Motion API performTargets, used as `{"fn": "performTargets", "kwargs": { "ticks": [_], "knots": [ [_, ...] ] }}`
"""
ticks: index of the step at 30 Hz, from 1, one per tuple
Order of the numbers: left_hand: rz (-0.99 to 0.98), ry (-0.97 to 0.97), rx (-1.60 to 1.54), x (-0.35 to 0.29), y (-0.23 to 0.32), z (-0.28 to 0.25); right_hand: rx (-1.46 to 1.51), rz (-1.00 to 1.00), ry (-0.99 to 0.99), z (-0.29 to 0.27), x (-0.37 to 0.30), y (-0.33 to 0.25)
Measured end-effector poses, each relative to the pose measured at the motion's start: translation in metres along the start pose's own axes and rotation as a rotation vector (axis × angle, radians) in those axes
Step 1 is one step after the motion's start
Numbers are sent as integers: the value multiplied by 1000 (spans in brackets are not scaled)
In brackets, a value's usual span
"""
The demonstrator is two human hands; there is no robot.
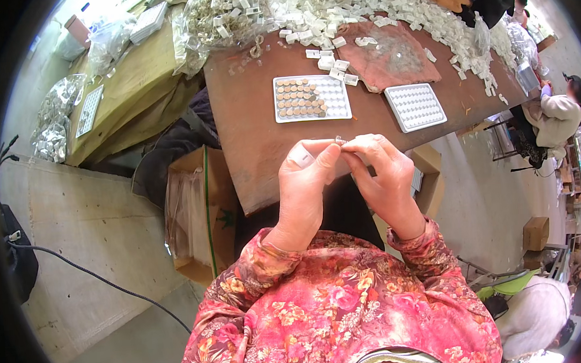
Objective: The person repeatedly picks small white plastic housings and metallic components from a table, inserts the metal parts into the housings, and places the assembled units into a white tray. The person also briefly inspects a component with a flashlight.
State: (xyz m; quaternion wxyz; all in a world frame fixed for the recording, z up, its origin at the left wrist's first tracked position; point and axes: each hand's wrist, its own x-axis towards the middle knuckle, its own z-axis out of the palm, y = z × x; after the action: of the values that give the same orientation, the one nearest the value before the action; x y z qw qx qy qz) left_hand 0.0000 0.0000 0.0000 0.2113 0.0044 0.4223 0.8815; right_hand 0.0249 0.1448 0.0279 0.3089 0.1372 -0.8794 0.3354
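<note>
My left hand (304, 187) and my right hand (383, 176) meet in front of the table edge. Between their fingertips both pinch a small pale, shiny piece (339, 140), too small to name. A strip of white tape (301, 156) wraps a finger of the left hand. Just beyond the hands lies a white tray (340, 99) with rows of pockets. Its left part carries round beige discs (294, 94), while pockets on its right side show bare. To the right, a second white tray (415, 108) shows several rows of pockets without discs.
Small white plastic boxes (327, 62) spread over the far side of the brown table (248, 131). A worn reddish cloth (389, 58) lies among them. Open cartons (200, 206) stand below on the left and right. A black cable (105, 273) crosses the left. Other people (556, 118) sit at right.
</note>
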Motion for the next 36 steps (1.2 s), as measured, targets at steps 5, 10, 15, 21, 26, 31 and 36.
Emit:
{"fn": "performTargets", "kwargs": {
  "ticks": [5,10,15,21,26,31,36],
  "knots": [
    [-48,-33,-229,-2,10,5,664,630,-129,-11,2,0],
    [-135,-147,-98,-1,21,-6,1050,776,-310,-8,7,6],
    [-183,-153,-135,-1,19,-10,1119,805,-304,-4,5,9],
    [-193,-203,-294,-1,17,-13,1216,818,-285,-1,3,13],
    [-140,-35,-324,-6,20,-14,1418,994,-251,-1,-1,17],
    [-131,-29,-66,-11,23,-23,1632,1129,-262,12,-7,22],
    [-39,-12,153,-8,19,-31,1602,1165,-311,17,-9,14]
  ]
}}
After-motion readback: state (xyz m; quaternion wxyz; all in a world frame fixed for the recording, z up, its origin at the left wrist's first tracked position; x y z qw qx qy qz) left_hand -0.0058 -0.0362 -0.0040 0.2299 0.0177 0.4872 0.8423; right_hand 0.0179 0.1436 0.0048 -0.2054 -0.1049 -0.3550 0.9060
